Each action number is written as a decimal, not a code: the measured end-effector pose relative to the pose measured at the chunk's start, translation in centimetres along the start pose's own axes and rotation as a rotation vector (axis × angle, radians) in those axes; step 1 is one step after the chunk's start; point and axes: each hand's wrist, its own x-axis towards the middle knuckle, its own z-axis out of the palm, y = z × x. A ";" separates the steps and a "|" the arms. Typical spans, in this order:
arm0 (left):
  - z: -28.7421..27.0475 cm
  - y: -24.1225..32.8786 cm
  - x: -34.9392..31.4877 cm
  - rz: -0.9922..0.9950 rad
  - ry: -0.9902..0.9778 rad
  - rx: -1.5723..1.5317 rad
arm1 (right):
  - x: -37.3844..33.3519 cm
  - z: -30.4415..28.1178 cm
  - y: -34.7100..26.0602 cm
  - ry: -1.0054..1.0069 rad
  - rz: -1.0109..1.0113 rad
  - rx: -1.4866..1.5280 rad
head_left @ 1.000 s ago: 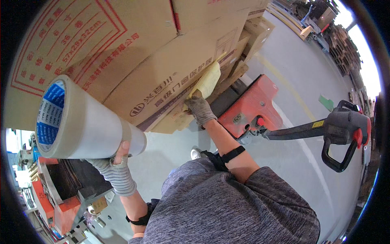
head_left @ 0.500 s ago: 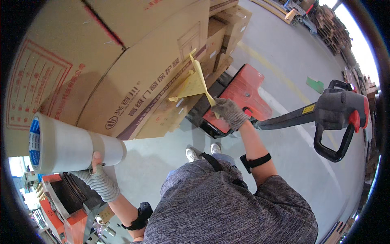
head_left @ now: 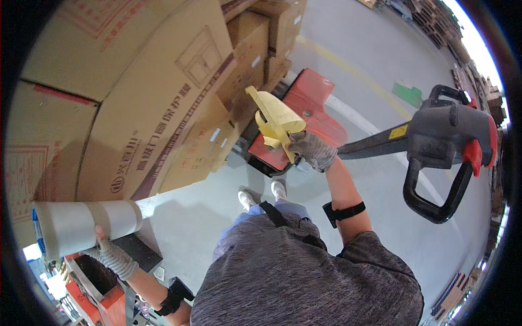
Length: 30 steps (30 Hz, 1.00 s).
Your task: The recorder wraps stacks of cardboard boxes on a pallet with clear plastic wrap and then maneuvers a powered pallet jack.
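In my gloved left hand (head_left: 111,256) is a large white roll of stretch film (head_left: 76,227), with a blue label at its outer end. The thumb lies over the roll's side and the other fingers are partly hidden beneath it. My gloved right hand (head_left: 314,150) is closed on one edge of a yellow, thin-walled piece (head_left: 280,117) with a raised middle and flat rims; its exact kind is unclear. That piece is held out in front of me, above the red body of a pallet truck (head_left: 310,103). Printed cardboard boxes (head_left: 136,108) stand stacked at the left.
The pallet truck's black handle (head_left: 440,141) sticks out at the right. A green sheet (head_left: 408,93) lies on the grey floor (head_left: 375,212). An orange-red machine or cart (head_left: 111,301) stands at the lower left, and stacked wood (head_left: 435,22) sits far right.
The yellow piece has turned in my right hand's grip, showing more of its raised side. My left hand and the film roll sit lower and further left in view; the boxes have shifted left too.
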 end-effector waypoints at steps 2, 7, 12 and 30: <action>1.7 1.2 -0.5 -0.011 0.037 -0.031 | -0.1 -1.7 6.5 0.067 -0.315 -0.421; 1.6 1.3 -0.2 0.026 0.040 0.076 | 0.0 -2.6 9.9 0.136 -0.149 -0.128; 2.0 1.4 -0.5 0.009 0.056 0.020 | -1.2 -5.0 10.6 -0.012 0.032 1.137; -0.9 -1.5 0.8 -0.081 0.117 0.017 | -1.7 -7.1 12.3 0.437 -0.249 -0.597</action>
